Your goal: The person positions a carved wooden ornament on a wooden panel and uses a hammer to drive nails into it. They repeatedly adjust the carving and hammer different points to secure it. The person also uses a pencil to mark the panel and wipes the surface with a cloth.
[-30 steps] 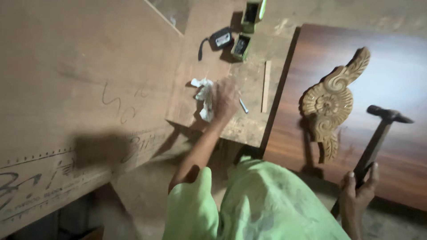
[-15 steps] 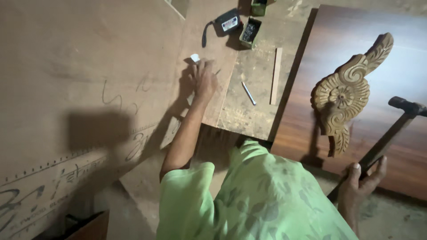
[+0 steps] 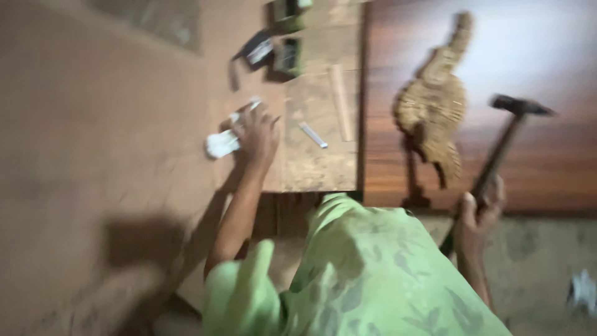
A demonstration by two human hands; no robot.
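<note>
Crumpled white paper [image 3: 222, 143] lies on the brown board [image 3: 112, 124], just left of the left hand [image 3: 258, 138]; the head view is blurred by motion, so fine detail is lost. The left hand rests palm-down at the paper's right edge, its fingers [image 3: 252, 118] bent over that end and apparently touching it; whether they pinch it or only press on it, I cannot tell. The paper looks light, soft and easily crushed, so I judge it would give under any grip and is best taken by gathering its bunched middle between fingertips and thumb.

The right hand [image 3: 477, 214] is closed around the lower handle of a hammer [image 3: 500, 149], whose dark head points up over the dark polished panel [image 3: 528, 56]. A carved wooden ornament [image 3: 435, 106] lies on that panel, left of the hammer. A small pale stick [image 3: 313, 134] lies on the rough plank [image 3: 317, 162] just right of the left hand, and dark small boxes [image 3: 273, 50] sit beyond it.
</note>
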